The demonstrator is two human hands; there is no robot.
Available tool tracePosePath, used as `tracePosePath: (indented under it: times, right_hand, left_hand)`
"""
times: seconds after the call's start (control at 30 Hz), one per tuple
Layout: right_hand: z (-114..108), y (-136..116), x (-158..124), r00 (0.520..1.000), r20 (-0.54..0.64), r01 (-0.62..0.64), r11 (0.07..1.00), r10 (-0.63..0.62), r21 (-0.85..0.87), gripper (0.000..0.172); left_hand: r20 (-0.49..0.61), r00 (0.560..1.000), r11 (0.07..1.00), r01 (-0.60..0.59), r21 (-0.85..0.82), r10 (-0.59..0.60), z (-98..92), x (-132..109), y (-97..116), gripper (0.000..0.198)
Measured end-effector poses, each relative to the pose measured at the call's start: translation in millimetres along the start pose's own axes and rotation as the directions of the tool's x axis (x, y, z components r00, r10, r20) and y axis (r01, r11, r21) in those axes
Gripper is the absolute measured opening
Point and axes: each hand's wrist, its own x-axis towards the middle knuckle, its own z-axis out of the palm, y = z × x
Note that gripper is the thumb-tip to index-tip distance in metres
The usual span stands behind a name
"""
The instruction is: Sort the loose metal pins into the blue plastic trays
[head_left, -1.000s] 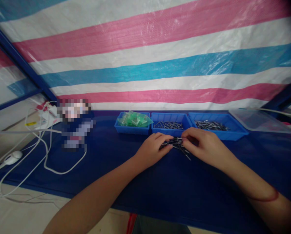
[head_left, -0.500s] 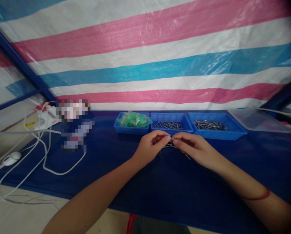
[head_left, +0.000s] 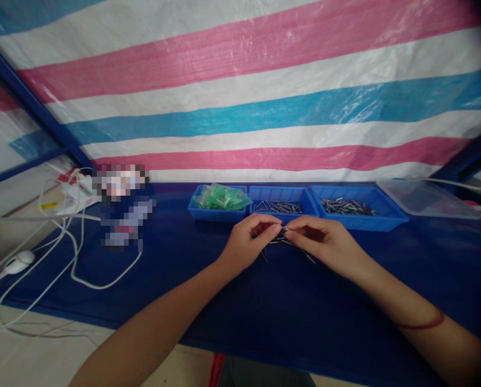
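My left hand (head_left: 247, 239) and my right hand (head_left: 330, 243) meet fingertip to fingertip above the dark blue table. Both are closed in a pinch on a small metal piece (head_left: 284, 229) between them, whose shape is mostly hidden by the fingers. Several thin metal pins (head_left: 278, 240) lie on the table under the fingertips, with one (head_left: 309, 257) pointing out below my right hand. Just behind the hands is a blue tray (head_left: 310, 208) of loose pins. A wider blue tray (head_left: 394, 216) with more pins stands to its right.
A third blue tray (head_left: 216, 215) at the left holds a green plastic bag (head_left: 220, 198). A clear lid (head_left: 430, 200) lies at the right rear. White cables (head_left: 77, 258) and a white mouse-like device (head_left: 19, 262) are at the left. Striped sheeting (head_left: 240, 113) hangs behind.
My right hand has turned slightly, with its knuckles a little higher and its fingertips slightly nearer my left hand. My left hand has hardly moved.
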Motion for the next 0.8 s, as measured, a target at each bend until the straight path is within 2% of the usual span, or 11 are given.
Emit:
tracePosePath:
  times: [0.13, 0.23, 0.33, 0.43, 0.5, 0.57, 0.63, 0.67, 0.73, 0.8]
  right_hand:
    - [-3.3, 2.1, -0.3, 0.996, -0.081, 0.035, 0.999, -0.038, -0.039, 0.025]
    - [-5.4, 0.9, -1.2, 0.99, -0.074, 0.105, 0.984, -0.116, -0.142, 0.022]
    - [-9.3, -1.5, -1.1, 0.98, -0.059, 0.171, 0.953, -0.191, -0.251, 0.024]
    - [-20.4, -3.2, 0.5, 0.952, -0.169, 0.191, 0.927, -0.255, -0.322, 0.021]
    - [-33.4, -3.3, 1.9, 0.906, -0.312, 0.161, 0.914, -0.286, -0.372, 0.017]
    - [-49.5, -1.4, 3.4, 0.836, -0.448, 0.093, 0.888, -0.315, -0.45, 0.015]
    - [-66.0, 3.4, 5.2, 0.784, -0.519, -0.013, 0.826, -0.342, -0.563, 0.015]
    - [-73.4, 6.9, 6.2, 0.779, -0.52, -0.071, 0.775, -0.35, -0.628, 0.017]
    - [-84.2, 14.8, 8.3, 0.805, -0.472, -0.147, 0.65, -0.36, -0.746, 0.02]
    - [-88.2, 20.9, 9.9, 0.843, -0.401, -0.146, 0.564, -0.36, -0.813, 0.025]
  left_hand:
    - [0.01, 1.0, 0.996, -0.007, 0.094, 0.006, -0.9, 0.4, 1.0, 0.022]
    - [0.074, 0.994, 0.963, -0.094, 0.251, 0.077, -2.2, 0.1, 5.2, 0.02]
    - [0.215, 0.957, 0.86, -0.273, 0.432, 0.195, -3.5, -1.4, 8.5, 0.02]
    - [0.31, 0.929, 0.74, -0.354, 0.572, 0.204, -4.5, -3.7, 8.5, 0.026]
    - [0.333, 0.928, 0.67, -0.355, 0.652, 0.168, -5.3, -4.8, 7.5, 0.03]
    - [0.338, 0.931, 0.608, -0.348, 0.714, 0.137, -6.6, -5.2, 7.4, 0.032]
    - [0.332, 0.936, 0.554, -0.339, 0.76, 0.118, -8.1, -5.1, 9.2, 0.032]
    - [0.328, 0.938, 0.527, -0.335, 0.781, 0.11, -8.8, -5.0, 10.8, 0.032]
    - [0.325, 0.942, 0.463, -0.326, 0.824, 0.086, -10.1, -5.0, 14.6, 0.032]
    - [0.316, 0.948, 0.39, -0.306, 0.868, 0.042, -11.0, -5.6, 17.8, 0.032]
